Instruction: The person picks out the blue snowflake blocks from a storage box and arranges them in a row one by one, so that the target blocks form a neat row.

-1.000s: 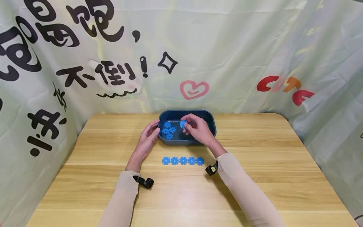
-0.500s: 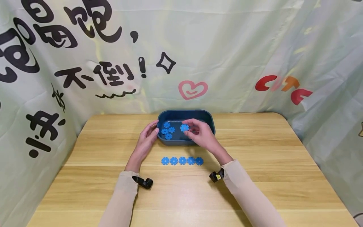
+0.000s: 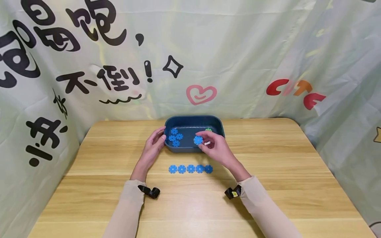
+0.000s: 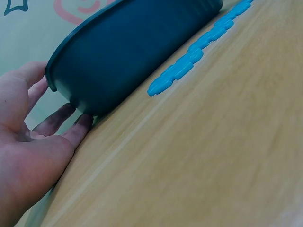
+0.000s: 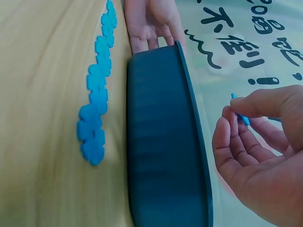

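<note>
In the head view my right hand (image 3: 218, 147) pinches a blue notched interlocking disc (image 3: 198, 140) between thumb and fingers, over the dark blue bin (image 3: 193, 150). The right wrist view shows this disc edge-on, above the bin's rim. My left hand (image 3: 153, 145) rests against the bin's left end, fingers fairly straight at its rim and lower wall in the left wrist view. Several blue discs (image 3: 176, 143) lie at the left inside the bin. A green disc (image 3: 208, 129) shows partly behind my right hand, and a small white piece (image 3: 207, 143) shows beside its fingers.
A row of several blue discs (image 3: 190, 169) lies on the wooden table (image 3: 190, 205), just in front of the bin. A printed cloth (image 3: 238, 59) hangs behind the table and along both sides.
My right hand has drawn back toward the bin's near side and slightly right, carrying the blue disc. The green disc has come into sight. My left hand stays against the bin.
</note>
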Available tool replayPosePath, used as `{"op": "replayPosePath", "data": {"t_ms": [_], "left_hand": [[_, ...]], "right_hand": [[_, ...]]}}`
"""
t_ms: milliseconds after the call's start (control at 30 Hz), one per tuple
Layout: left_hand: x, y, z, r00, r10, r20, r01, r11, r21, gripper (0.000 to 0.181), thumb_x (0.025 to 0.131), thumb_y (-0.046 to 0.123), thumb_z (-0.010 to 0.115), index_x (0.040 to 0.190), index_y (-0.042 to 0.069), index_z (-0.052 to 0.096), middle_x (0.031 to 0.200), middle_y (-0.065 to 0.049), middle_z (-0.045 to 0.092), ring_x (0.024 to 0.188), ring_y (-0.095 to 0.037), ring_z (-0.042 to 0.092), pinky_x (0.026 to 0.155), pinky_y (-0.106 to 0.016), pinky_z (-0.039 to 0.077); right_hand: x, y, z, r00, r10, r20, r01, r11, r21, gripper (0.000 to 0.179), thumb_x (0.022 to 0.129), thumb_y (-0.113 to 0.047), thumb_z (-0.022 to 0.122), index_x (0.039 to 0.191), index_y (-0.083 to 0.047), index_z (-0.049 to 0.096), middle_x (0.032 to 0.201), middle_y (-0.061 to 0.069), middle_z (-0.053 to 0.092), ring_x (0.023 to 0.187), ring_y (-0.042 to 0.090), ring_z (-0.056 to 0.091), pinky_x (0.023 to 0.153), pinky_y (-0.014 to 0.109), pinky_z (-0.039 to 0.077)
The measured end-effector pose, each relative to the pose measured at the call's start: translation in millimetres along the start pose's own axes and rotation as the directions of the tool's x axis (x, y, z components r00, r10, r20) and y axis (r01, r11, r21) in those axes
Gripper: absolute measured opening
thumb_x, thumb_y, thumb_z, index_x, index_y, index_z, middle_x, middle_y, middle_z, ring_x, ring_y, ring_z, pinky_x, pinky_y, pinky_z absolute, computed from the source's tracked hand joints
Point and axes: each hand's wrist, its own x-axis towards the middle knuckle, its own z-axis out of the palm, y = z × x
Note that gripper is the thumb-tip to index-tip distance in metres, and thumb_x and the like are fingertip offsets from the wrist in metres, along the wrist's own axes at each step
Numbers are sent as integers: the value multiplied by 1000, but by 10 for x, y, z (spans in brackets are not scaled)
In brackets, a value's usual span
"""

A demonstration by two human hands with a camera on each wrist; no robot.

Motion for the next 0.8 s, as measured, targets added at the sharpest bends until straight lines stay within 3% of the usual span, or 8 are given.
{"op": "replayPosePath", "data": {"t_ms": [200, 400, 800], "left_hand": [[5, -2, -4, 1000, -4, -1, 4, 1000, 3, 49, 104, 26, 60, 151, 19, 49, 156, -7, 40, 142, -24, 40, 111, -34, 42], [1, -10, -7, 1000, -1, 2, 1, 1000, -5, 51, 105, 23, 58, 153, 14, 45, 158, -10, 38, 143, -26, 39, 113, -37, 39], [-16, 9, 20, 1000, 2, 0, -2, 1000, 7, 51, 105, 24, 59, 153, 15, 45, 158, -10, 37, 143, -26, 38, 113, -39, 39]], "right_hand": [[-101, 24, -31, 998, 50, -24, -49, 999, 19, 37, 90, 5, 73, 125, -8, 68, 105, 7, 70, 90, 23, 64, 77, 40, 59], [-184, 50, -53, 998, 51, -39, -50, 999, 21, 37, 89, 5, 74, 124, -7, 68, 106, 8, 71, 92, 24, 63, 78, 43, 58], [-356, 73, -175, 994, 99, -45, -99, 995, -1, 34, 89, 3, 75, 122, -6, 69, 105, 8, 71, 88, 23, 64, 79, 29, 58]]}}
